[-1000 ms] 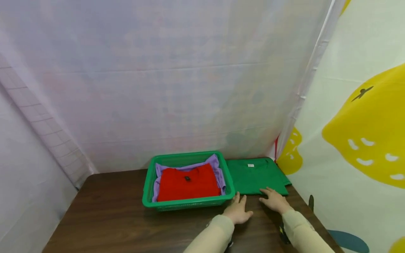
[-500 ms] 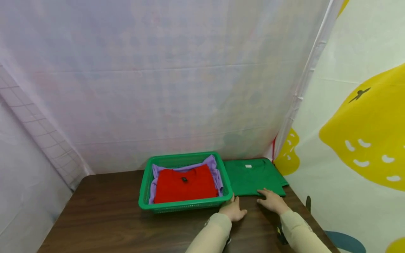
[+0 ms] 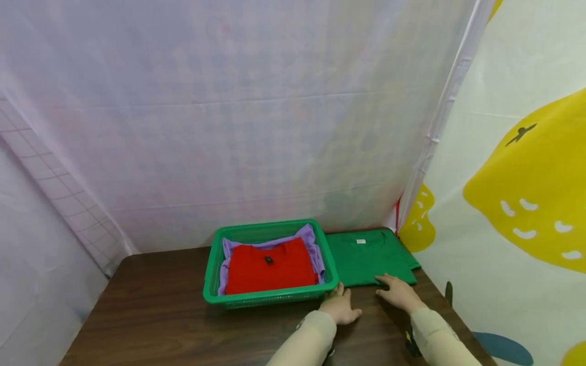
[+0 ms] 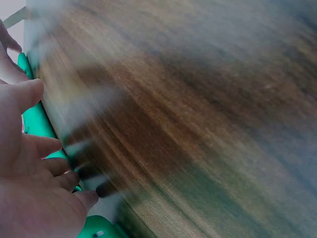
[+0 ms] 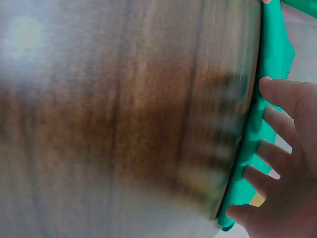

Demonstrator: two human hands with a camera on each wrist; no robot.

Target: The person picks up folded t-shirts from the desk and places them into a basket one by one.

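Observation:
A folded green T-shirt (image 3: 366, 259) with a white neck label lies flat at the table's back right. My right hand (image 3: 399, 295) is at its near edge, fingers spread and fairly straight, fingertips right at the fold; the right wrist view shows the fingers (image 5: 275, 153) along the cloth. By the basket's front right corner and the shirt's near left corner is my left hand (image 3: 340, 306), its fingers extended and the thumb apart. To the left stands a green plastic basket (image 3: 270, 295) holding a folded red T-shirt (image 3: 270, 272) on top of a purple cloth (image 3: 316, 249).
The brown wooden table (image 3: 183, 325) reaches back to a pale fabric wall (image 3: 229, 152). On the right hangs a white curtain printed with yellow lemons (image 3: 540, 183), close beside the table's right edge. A thin red strap (image 3: 398, 213) hangs at the back right corner.
My left hand has shifted slightly left and down, and its fingers are closer together. The right hand stays at the green shirt's near edge. The basket and shirts look nearly unchanged.

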